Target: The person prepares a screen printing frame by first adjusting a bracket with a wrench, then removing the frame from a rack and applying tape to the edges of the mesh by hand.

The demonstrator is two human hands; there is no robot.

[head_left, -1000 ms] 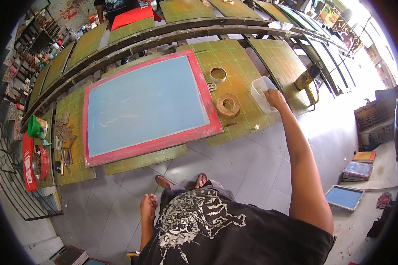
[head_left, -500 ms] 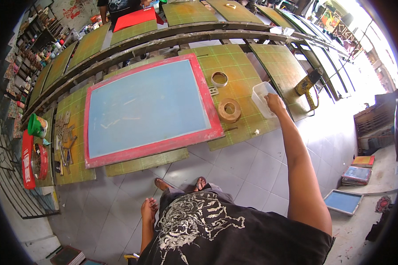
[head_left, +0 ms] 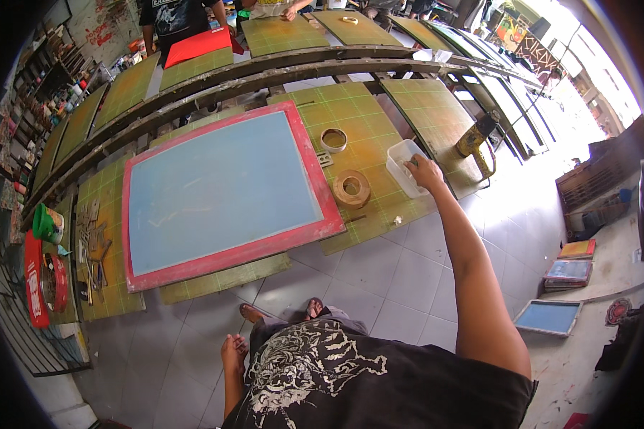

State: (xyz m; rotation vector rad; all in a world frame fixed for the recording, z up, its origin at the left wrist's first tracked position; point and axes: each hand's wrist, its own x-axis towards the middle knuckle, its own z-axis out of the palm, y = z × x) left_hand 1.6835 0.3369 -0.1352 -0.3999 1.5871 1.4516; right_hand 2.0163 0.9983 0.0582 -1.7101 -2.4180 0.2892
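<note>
My right hand [head_left: 425, 172] reaches over a white plastic tub [head_left: 396, 170], fingers pinched together inside its rim. What they hold, if anything, is too small to make out. My left hand [head_left: 234, 352] hangs low beside my body, its fingers loosely curled with nothing visible in them. Left of the tub lie a brown tape roll [head_left: 351, 189] and a paler tape ring [head_left: 333, 140]. A large screen-printing frame [head_left: 222, 187], blue mesh in a pink-red border, lies flat across the green boards.
A yellow-and-black heat gun [head_left: 479, 134] stands right of the tub. Tools [head_left: 93, 250], a green bucket [head_left: 48, 223] and a red tray [head_left: 33, 272] are at the left. Beyond the rails [head_left: 265, 68], people stand by more boards, one carrying red cloth [head_left: 197, 47]. Small frames [head_left: 549, 317] lie at right.
The view has shifted, so the table sits further left and lower. My right hand stays at the tub, with its fingers dipped further inside. More of the people across the table shows.
</note>
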